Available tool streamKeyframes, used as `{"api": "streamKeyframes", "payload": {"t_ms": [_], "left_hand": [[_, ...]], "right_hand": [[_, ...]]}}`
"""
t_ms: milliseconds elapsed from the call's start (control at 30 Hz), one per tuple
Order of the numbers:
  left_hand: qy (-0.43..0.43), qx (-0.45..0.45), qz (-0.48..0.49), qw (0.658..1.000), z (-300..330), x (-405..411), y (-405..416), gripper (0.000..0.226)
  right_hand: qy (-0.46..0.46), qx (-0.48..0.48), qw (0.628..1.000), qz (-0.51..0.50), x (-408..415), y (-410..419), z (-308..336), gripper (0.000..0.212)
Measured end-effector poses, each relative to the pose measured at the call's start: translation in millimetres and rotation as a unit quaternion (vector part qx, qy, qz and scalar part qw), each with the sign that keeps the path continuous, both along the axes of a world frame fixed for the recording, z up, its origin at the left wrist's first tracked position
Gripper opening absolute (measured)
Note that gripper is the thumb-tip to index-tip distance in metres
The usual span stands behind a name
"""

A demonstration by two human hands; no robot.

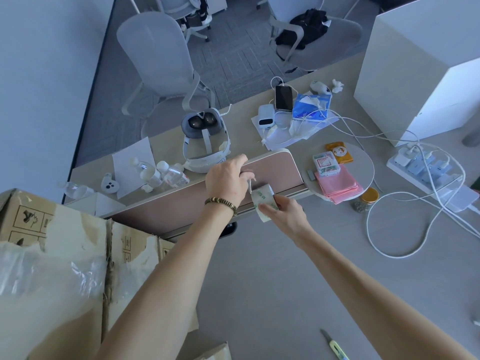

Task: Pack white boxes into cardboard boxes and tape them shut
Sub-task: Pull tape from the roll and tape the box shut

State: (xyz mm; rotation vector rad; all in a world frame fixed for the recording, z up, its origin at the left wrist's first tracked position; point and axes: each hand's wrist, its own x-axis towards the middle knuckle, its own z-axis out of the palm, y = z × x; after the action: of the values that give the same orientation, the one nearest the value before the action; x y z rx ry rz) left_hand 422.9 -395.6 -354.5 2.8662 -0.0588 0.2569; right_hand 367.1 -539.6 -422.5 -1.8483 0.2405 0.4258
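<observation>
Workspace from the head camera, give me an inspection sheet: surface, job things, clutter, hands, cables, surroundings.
Surface: grey desk with a pink divider panel across it.
Job's things: torn cardboard box at the left with plastic film on it; roll of tape in the hands; utility knife lying near the front edge.
Clutter: headset, water bottles, phone, tissue pack, pink sheets.
Hands: right hand grips the roll; left hand pinches the tape's end.
Cables: white cords loop from a power strip.
Surroundings: office chairs, large white box.
</observation>
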Motion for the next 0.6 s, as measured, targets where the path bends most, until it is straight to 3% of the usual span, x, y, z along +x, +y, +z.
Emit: {"api": "streamKeyframes", "payload": {"t_ms": [133,267,367,467,600], "left_hand": [[0.005,0.001,0.008,1.000,-2,1,0,0.017],[-0.036,0.016,-0.023,0.999,-10,-5,2,0.020],[-0.026,0.034,-0.026,0.999,-13,-12,2,0.038],[-0.016,-0.035,-0.041,0.998,-6,-33,2,0.063],[0.008,-0.112,-0.049,0.992,8,-101,11,0.055]], "right_hand": [[-0.005,-0.005,1.000,0.012,2,1,6,0.047],[-0.020,-0.017,1.000,0.017,3,-1,7,0.017],[-0.034,-0.010,0.999,0.007,3,-5,2,0.018],[-0.056,0.004,0.998,-0.040,-4,-18,4,0.030],[-0.019,0.030,0.995,-0.094,-29,-42,1,0.022]]}}
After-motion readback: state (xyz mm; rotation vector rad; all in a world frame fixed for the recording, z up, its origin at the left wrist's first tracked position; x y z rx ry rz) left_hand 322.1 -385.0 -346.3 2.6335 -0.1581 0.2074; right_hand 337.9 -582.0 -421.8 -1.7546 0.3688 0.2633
